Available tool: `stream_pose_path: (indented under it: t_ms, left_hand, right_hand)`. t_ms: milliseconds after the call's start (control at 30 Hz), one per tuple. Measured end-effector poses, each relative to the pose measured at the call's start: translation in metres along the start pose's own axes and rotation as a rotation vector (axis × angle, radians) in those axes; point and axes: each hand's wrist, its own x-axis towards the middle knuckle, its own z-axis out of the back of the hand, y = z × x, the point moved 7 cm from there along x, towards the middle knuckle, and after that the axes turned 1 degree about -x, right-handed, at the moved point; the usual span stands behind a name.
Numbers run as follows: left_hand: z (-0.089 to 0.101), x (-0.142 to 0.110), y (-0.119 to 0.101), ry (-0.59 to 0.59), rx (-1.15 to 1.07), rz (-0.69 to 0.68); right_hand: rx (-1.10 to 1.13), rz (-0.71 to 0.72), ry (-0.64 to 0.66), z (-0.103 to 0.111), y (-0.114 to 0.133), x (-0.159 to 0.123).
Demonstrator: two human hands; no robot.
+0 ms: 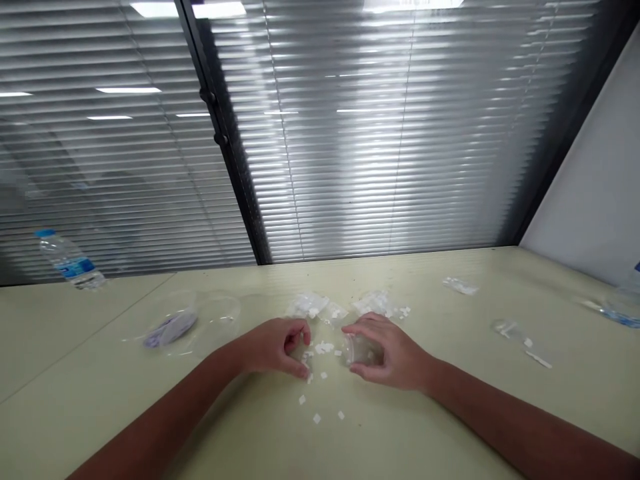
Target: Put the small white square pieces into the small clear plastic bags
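My right hand (393,353) wraps around a small clear plastic cup (365,349), which lies tilted with its mouth toward the left. Facing it, my left hand (275,347) has its thumb and fingers curved and apart, close to the tabletop. A greyish patch between those fingers is too faint to tell from shadow. Between the hands lies a cluster of small white square pieces (324,348). Several more loose white squares (317,419) are scattered nearer to me. Just beyond my hands sit clear plastic bags of white pieces, one at the left (307,305) and another at the right (376,303).
A crumpled clear plastic wrapping with a purple item (171,328) is on the left. Small clear packets lie on the right, one farther (460,286) and one nearer (520,340). Water bottles stand or lie at far left (73,261) and far right (623,307). Window blinds (350,153) rise behind the table.
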Motion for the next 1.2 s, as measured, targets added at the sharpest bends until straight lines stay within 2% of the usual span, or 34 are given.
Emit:
stream_pose_path:
  t_ms: [133,233,433,600,967,1067,1200]
  left_hand:
    - [-0.004,0.009,0.013,-0.047,-0.112,0.014]
    - [-0.005,0.011,0.014,-0.046,-0.184,0.014]
    - [0.007,0.006,0.01,0.001,-0.371,-0.014]
    - [0.003,0.005,0.015,0.074,-0.318,0.003]
    - [-0.002,0.008,0.016,0.013,-0.139,0.014]
    - [-0.001,0.006,0.012,0.035,-0.178,0.007]
    - [-0.001,0.001,0.0,0.111,-0.371,-0.014]
  right_hand:
    - [-0.006,-0.001,-0.007,0.0,0.0,0.001]
    - [-0.007,-0.013,0.0,-0.001,-0.002,0.001]
    - [-0.008,-0.03,0.003,-0.002,-0.003,0.001]
    - [-0.008,-0.049,0.01,-0.002,-0.003,0.0]
    - [-0.027,-0.029,-0.002,-0.003,-0.005,0.0]
    - [-0.021,-0.035,-0.001,-0.002,-0.003,0.0]
    - [-0.018,-0.05,0.013,-0.001,0.0,0.001]
